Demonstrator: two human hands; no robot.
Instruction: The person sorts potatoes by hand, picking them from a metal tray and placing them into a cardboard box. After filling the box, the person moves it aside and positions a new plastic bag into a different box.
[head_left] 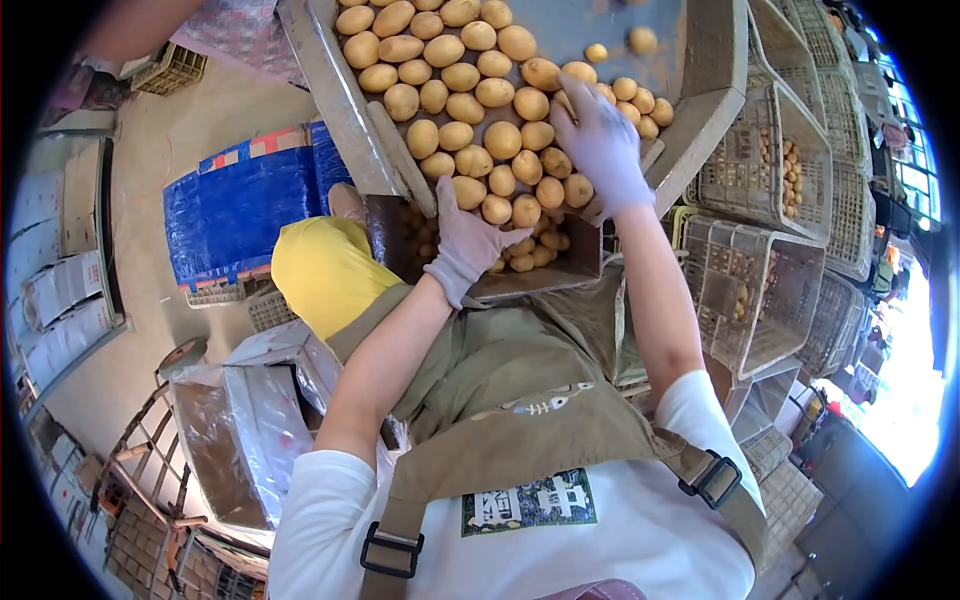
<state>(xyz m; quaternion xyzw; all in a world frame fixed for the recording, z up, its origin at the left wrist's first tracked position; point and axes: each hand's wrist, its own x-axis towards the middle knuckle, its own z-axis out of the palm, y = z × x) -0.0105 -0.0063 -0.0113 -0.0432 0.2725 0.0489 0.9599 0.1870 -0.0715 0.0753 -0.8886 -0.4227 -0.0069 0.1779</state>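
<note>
Many small yellow-brown potatoes (502, 140) lie on a sloping metal sorting tray (640, 15) in front of me. At its lower end, more potatoes sit in a dark box-like chute (590, 262) against my apron. My left hand (470, 245), in a pale glove, is at the tray's lower left corner, thumb and fingers spread beside the potatoes. My right hand (605, 150), also gloved, reaches over the right side of the tray. Its fingers are stretched out and touch potatoes there; I see none gripped. A few potatoes near the top right are blurred.
Stacked plastic crates (735, 290), some with potatoes inside, stand close on my right. To the left are a blue-wrapped box (235, 205) and an open carton (245, 420) lined with plastic. Another person's arm (135, 25) shows at the upper left.
</note>
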